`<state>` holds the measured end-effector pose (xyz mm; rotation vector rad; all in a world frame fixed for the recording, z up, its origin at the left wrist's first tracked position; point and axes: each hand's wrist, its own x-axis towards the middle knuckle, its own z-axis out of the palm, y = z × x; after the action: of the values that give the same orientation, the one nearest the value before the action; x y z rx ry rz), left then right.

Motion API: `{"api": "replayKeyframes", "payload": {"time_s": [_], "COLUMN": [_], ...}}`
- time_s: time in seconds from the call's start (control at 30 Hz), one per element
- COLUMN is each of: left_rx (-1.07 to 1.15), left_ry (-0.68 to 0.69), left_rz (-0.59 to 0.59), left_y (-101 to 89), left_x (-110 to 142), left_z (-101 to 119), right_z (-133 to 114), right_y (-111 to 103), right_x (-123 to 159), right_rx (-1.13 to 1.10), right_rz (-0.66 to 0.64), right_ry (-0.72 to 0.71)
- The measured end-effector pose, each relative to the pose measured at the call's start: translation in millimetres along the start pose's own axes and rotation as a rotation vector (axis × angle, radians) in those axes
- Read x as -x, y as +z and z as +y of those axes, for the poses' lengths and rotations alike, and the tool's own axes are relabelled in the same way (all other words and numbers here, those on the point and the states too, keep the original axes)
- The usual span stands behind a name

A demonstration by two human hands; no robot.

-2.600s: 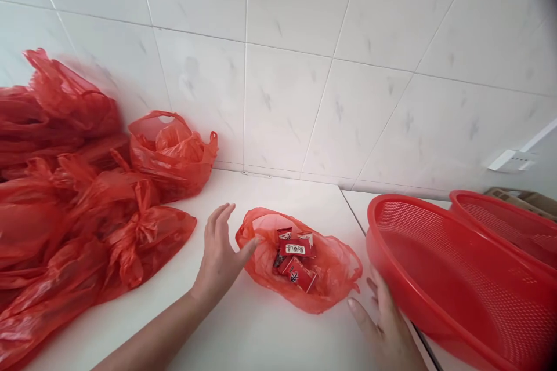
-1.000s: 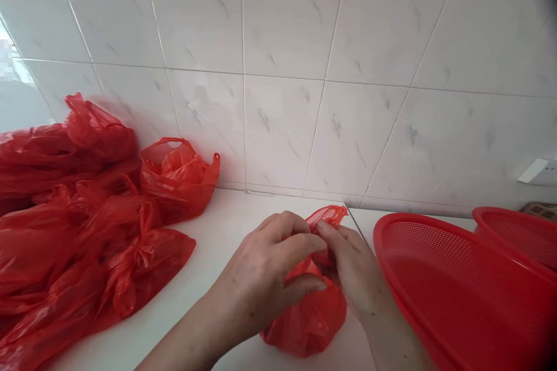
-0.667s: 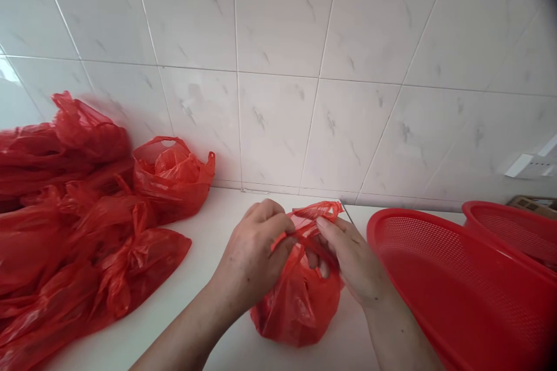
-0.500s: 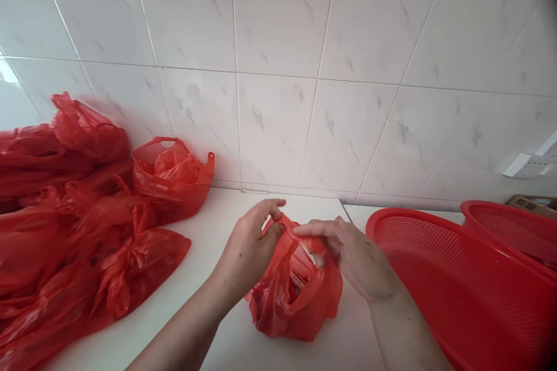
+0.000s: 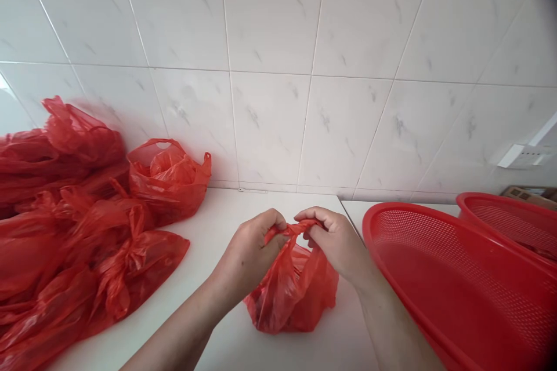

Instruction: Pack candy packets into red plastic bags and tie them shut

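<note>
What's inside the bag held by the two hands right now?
Dim, darker shapes show through the red bag, low on its left side. Plastic gathered by the left hand and right hand covers the rest; their number can't be told.

Messy heap of red bags [image 5: 61, 243] is hogging the left end of the white table [image 5: 226, 203], and an open carrier bag [image 5: 174, 197] full of crumpled plastic is sitting right up against it, near the tile wall [image 5: 270, 23]. Over right, a big red basket [image 5: 456, 290] is partly hiding a second basket [image 5: 500, 214], and a brown box [image 5: 528, 195] is peeking out behind.
</note>
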<state>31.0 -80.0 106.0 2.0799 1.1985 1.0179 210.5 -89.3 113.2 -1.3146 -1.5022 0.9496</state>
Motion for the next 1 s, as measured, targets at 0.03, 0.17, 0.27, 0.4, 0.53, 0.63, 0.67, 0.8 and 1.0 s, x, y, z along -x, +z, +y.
{"api": "replayKeyframes", "payload": {"time_s": [0.03, 0.17, 0.27, 0.4, 0.53, 0.63, 0.67, 0.8, 1.0], "left_rx": [-0.077, -0.325, -0.402, -0.3, -0.143, 0.051, 0.095, 0.008, -0.361], "left_ry": [0.072, 0.371, 0.481, 0.419, 0.151, 0.05, 0.039, -0.026, 0.149], "left_rz": [0.022, 0.067, 0.002, -0.227, -0.474, -0.452, -0.405, -0.29, -0.433], "left_y": [-0.9, -4.0, -5.7, -14.9, -29.7, -33.7, -32.1, -7.4, 53.5], "left_x": [1, 11, 29, 58, 74, 71, 68, 53, 48], "left_z": [-3, -16, -21, -11, -4, -8, -9, -16, -42], "right_z": [1, 15, 40, 86, 123, 136, 138, 152, 179], "right_y": [-1, -2, 3, 11, 14, 8, 4, -8, -9], "right_x": [-1, -10, -25, -46, -55, -54, -53, -49, -61], "right_rx": [-0.103, -0.402, -0.189, 0.019, -0.006, -0.095, -0.133, -0.27, -0.216], "right_rz": [-0.042, -0.09, 0.118, 0.317, 0.303, 0.23, 0.227, 0.278, 0.208], "right_ry": [-0.01, 0.023, 0.088, 0.103, 0.142, 0.141, 0.142, 0.173, 0.249]}}
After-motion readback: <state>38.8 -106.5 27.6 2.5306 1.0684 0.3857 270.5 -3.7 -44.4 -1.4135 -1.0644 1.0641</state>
